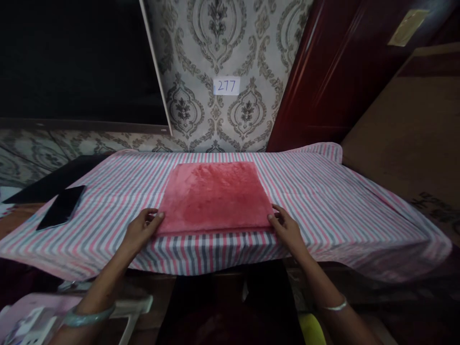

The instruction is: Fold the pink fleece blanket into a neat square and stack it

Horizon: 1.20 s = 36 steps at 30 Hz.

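A reddish-pink plush cloth [215, 196], perhaps a towel, lies folded into a flat rectangle on the striped tablecloth [309, 191]. Its near edge shows more than one layer. My left hand [143, 227] pinches the cloth's left side near the front corner, thumb on top. At the opposite front corner, my right hand [286, 226] pinches the right side in the same way. The fingertips under the cloth are partly hidden. Darker patches mark the pile across the middle and far part.
A black phone [62, 208] lies on the left of the tablecloth. Behind hangs a large dark screen [79, 62], beside patterned wallpaper with a paper marked 277 [226, 86]. To the right stand a dark red door [323, 72] and a big cardboard box [409, 134].
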### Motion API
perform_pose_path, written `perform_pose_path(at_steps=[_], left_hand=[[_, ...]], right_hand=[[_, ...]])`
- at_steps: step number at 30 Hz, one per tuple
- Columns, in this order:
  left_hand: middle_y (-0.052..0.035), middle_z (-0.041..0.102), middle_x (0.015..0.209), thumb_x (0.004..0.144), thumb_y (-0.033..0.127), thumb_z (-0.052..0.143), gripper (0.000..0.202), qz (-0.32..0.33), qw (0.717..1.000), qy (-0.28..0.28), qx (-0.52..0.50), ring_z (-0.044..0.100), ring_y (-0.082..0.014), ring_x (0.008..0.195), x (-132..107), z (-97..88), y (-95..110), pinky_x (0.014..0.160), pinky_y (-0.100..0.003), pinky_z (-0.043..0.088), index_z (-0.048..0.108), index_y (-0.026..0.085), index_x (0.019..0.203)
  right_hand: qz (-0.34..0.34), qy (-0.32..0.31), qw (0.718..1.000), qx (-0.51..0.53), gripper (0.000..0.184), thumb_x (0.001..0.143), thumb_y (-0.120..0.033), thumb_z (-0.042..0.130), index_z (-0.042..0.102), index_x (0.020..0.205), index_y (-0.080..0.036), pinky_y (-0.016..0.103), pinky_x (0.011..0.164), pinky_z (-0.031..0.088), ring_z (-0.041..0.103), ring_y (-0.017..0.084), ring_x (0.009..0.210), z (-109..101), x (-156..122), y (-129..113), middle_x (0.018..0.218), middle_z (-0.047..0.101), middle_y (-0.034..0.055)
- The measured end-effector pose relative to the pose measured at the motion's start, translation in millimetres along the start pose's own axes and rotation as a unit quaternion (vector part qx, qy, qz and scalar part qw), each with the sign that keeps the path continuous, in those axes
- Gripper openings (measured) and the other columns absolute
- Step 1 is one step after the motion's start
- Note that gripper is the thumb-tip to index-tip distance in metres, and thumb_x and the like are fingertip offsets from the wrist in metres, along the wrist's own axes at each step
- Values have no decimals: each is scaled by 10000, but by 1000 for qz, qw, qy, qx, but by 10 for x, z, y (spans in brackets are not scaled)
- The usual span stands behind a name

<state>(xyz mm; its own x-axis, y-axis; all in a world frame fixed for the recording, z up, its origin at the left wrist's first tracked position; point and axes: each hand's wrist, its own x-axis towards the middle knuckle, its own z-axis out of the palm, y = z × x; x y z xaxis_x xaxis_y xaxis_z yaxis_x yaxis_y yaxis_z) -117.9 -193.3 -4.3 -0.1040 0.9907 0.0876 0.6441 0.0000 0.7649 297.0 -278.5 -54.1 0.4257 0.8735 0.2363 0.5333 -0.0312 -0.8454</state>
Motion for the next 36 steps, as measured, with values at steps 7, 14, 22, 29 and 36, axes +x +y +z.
perform_pose_path(at_steps=[7,14,22,29,36], left_hand=[[-73,680,776,574,770,627,1054,-46,997,-51,22,691,-313,800,151,-10,27,711,-403,530,552,74,1361],[-129,713,1079,600,545,844,883,-107,972,-75,-195,715,-279,958,133,25,82,766,-360,592,549,193,1355],[-145,613,1274,576,601,833,1006,-127,956,-42,-263,664,-286,1100,22,138,75,852,-359,577,473,227,1437],[-201,593,1299,680,686,711,1066,-108,987,-16,-121,605,-357,1203,27,93,-8,943,-475,530,316,212,1549],[-122,677,1234,683,577,736,923,-123,960,-83,-239,680,-281,1051,-27,-1,159,765,-336,586,433,242,1488]], right_hand=[[10,-45,994,-99,673,853,-616,473,599,1323,-152,366,736,502,679,270,798,-10,80,-42,901,724,106],[-45,-40,996,-64,578,835,-519,559,581,1327,-218,385,868,509,662,302,1041,82,138,-62,1161,705,116],[-9,-4,999,44,737,834,-552,577,446,1467,-196,334,623,532,660,219,749,96,114,88,1010,677,102],[60,-82,994,46,865,831,-581,558,337,1537,-133,292,512,439,553,190,543,-20,83,-73,621,541,-30],[5,-99,993,56,804,894,-580,514,308,1566,-190,349,669,529,639,226,715,-52,88,-99,839,683,49]])
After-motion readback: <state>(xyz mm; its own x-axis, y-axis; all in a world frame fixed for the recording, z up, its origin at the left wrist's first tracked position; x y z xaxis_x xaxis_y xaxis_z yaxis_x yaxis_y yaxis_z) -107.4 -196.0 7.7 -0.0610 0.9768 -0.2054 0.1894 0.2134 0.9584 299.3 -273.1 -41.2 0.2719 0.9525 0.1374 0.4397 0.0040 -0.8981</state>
